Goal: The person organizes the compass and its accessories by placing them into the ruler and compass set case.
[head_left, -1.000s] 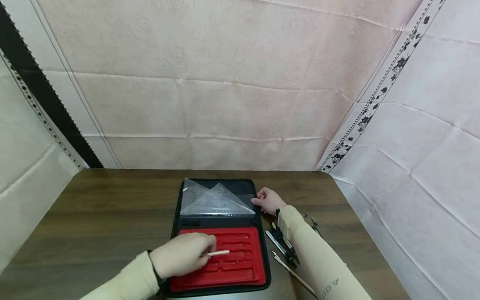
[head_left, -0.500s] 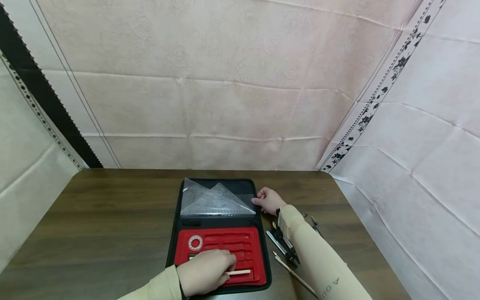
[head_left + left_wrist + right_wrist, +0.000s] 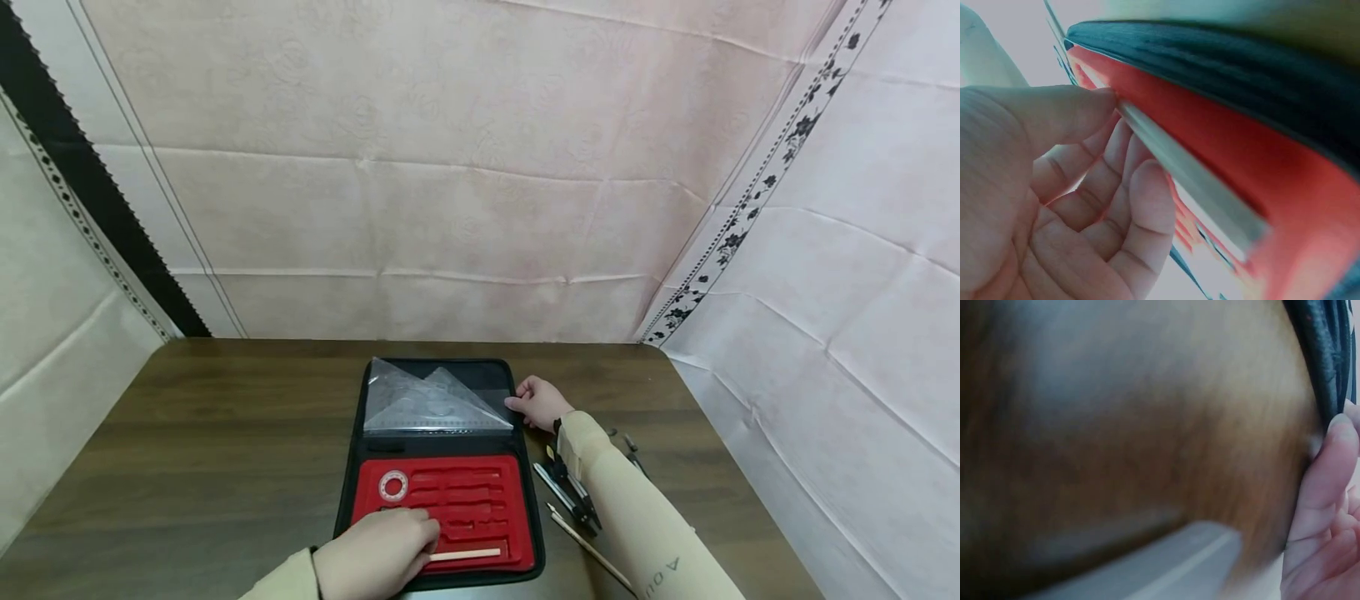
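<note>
Worktop [image 3: 187,433]: dark wood grain. We take the case as our landmark.

Case [image 3: 442,367]: black, zip-around, lying open flat at the worktop's middle. Its far half carries clear set squares [image 3: 431,404]; its near half is a red tray [image 3: 517,500] with moulded slots. A white ring [image 3: 393,485] sits in the tray's far left corner.

Right hand [image 3: 538,402]: rests at the case's far right edge, fingertips touching the black rim; fingers loosely curled, clamped on nothing we can see. The right wrist view confirms a fingertip [image 3: 1335,434] against the rim.

Left hand [image 3: 378,552]: over the tray's near left part, fingers curled, pinching the end of a pale stick [image 3: 465,553]. The stick lies along the tray's near edge, pointing right. In the left wrist view, the thumb [image 3: 1072,112] presses on the stick against the red edge.

Right of the case: compasses [image 3: 570,492], and nearer us a thin pencil [image 3: 592,550], both on the worktop.
</note>
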A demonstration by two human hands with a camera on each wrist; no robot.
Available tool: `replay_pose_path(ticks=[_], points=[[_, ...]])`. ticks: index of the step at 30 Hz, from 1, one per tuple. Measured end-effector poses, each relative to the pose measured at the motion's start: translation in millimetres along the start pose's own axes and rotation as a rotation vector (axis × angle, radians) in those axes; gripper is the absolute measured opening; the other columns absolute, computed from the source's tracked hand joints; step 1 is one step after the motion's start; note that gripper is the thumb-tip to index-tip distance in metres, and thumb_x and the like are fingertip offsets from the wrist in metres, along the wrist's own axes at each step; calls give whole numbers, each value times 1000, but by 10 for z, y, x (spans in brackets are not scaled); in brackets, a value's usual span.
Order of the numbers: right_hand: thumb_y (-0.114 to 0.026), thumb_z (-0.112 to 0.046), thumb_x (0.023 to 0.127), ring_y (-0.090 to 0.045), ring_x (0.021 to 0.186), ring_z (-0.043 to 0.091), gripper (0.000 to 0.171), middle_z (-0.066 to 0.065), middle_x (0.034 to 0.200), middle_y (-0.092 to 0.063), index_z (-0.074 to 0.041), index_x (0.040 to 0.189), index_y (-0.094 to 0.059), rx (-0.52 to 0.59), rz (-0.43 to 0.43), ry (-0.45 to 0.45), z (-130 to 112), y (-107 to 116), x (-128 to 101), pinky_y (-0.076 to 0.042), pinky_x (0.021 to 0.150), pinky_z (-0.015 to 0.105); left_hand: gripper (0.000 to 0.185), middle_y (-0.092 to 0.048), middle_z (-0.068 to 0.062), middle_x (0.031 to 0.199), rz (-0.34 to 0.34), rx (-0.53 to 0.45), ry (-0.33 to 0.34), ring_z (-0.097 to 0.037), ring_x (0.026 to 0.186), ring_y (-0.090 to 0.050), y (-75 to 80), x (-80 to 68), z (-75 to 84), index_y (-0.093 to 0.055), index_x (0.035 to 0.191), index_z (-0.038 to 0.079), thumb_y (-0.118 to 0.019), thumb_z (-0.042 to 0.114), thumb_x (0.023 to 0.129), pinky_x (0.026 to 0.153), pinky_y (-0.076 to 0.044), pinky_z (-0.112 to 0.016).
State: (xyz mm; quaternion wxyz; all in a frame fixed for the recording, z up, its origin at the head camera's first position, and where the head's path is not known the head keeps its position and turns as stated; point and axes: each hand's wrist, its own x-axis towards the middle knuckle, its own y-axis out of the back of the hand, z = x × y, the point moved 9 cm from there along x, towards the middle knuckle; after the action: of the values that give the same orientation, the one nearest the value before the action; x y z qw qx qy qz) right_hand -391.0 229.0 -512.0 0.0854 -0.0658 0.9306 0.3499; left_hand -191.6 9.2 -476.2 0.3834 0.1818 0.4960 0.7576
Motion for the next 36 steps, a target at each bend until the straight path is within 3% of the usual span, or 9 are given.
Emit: replay_pose_path(ticks=[6,12,27,36], points=[[-71,-26,89,-56,61,21,27,7,75,-54,-7,98,-53,-12,1,-13,9,-2,12,-49,59,32,13,-48,16,71,-8,-21,59,-1,62,-44,67,-257,-199,-62,80,26,-74,25,85,58,-42,-23],[-71,-25,90,-56,62,21,28,7,76,-53,-7,98,-52,4,-11,3,-18,17,-11,-50,59,32,15,-55,17,80,4,-48,91,0,69,-49,139,-426,-316,-66,87,25,-78,31,80,64,-50,-27],[-70,-25,90,-56,62,22,28,7,76,-52,-7,98,-52,1,-10,8,8,0,1,-50,59,32,9,-49,18,72,-15,-62,35,0,65,-45,33,-316,-261,-64,83,26,-73,25,86,61,-44,-22],[-71,-26,90,-56,62,21,28,6,76,-52,-6,99,-52,-2,-13,5,-6,11,-9,-49,59,32,8,-49,17,75,-21,-59,74,-1,67,-45,65,-332,-315,-65,83,26,-73,27,86,62,-45,-24]])
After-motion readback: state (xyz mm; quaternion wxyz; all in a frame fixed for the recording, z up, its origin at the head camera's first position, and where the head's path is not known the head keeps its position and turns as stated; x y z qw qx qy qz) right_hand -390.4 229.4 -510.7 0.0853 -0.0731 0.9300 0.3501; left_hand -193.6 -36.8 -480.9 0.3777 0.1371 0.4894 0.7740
